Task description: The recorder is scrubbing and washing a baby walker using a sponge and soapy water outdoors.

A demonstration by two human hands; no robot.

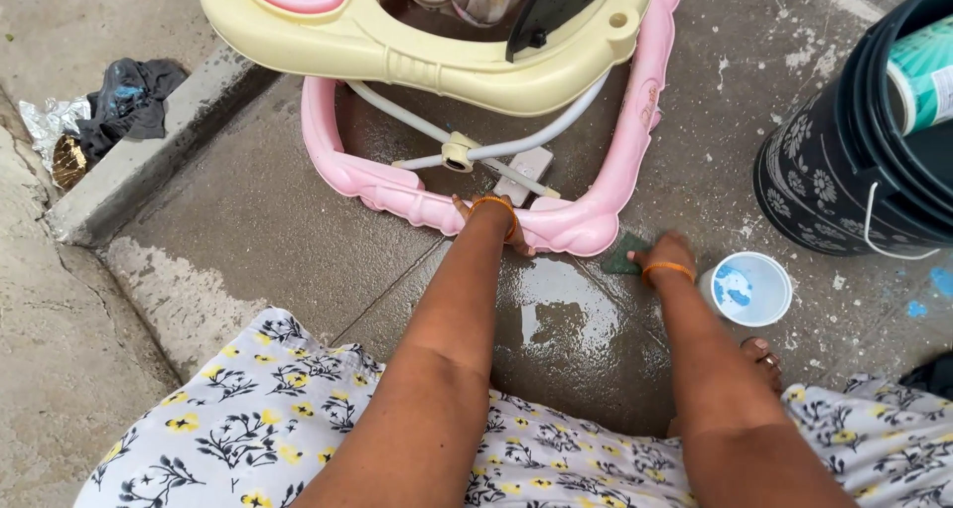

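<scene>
Wet grey concrete floor (248,220), outdoors, with a raised kerb (149,141) running along the left and a puddle (556,310) shining just ahead of the person's knees. A baby walker (447,52) stands on the floor at the top of the view: cream tray above, pink base ring (417,195) below, grey crossed struts between them.

The left hand (491,215), an orange bangle at the wrist, rests against the near edge of the pink ring; its grip is hidden behind the wrist, so I cannot tell whether it is clenched on the rim or only pressing on it. The right hand (667,255), also with an orange bangle, lies on the floor just right of the ring, fingers closed over a green scrub pad (623,258) that touches the wet concrete beside the ring's corner.

Just right of that hand sits a small white cup (747,288) with blue powder inside. Further right stands a dark bucket (844,181) with a white flower pattern, and a teal-and-white package (923,71) pokes out of it. A bare foot (762,352) shows below the cup. The floral dress (258,419) fills the bottom of the view. At far left, beyond the kerb, lie a dark cloth (129,101) and some crumpled foil (50,121)
</scene>
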